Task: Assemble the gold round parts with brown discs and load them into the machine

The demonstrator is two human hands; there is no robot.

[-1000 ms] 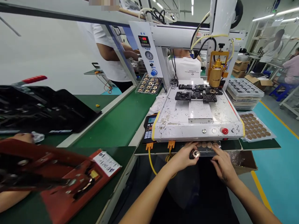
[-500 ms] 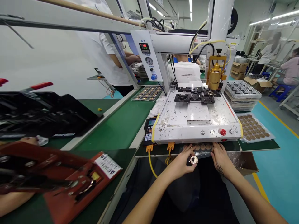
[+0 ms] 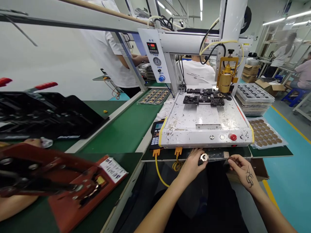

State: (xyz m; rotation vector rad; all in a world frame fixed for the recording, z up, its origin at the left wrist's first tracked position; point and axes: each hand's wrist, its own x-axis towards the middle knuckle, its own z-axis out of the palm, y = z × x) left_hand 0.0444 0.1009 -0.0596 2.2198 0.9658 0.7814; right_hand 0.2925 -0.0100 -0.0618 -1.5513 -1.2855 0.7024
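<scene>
My left hand [image 3: 194,163] is at the bench edge below the white machine, closed around a small round gold-rimmed part [image 3: 204,157] that shows between thumb and fingers. Its fingertips reach to a clear plastic strip [image 3: 215,155] lying along the edge. At the strip's right end is a small tan piece [image 3: 226,154]. Just right of that, my right hand [image 3: 243,171] pinches a small brown round sticker [image 3: 229,159] between thumb and forefinger. The sticker is partly hidden by the fingers.
The machine bed [image 3: 179,123] carries black fixtures [image 3: 204,98] under a gold head [image 3: 225,81]. A sheet of brown discs [image 3: 264,132] and stacked trays [image 3: 254,97] lie right. Left are a red press [image 3: 73,194], a co-worker's arm [image 3: 17,205] and yellow cables [image 3: 157,171].
My right hand has drawn away to the right from the strip and now pinches a brown sticker. The row of brown discs seen on the strip earlier no longer shows. My left hand rose slightly.
</scene>
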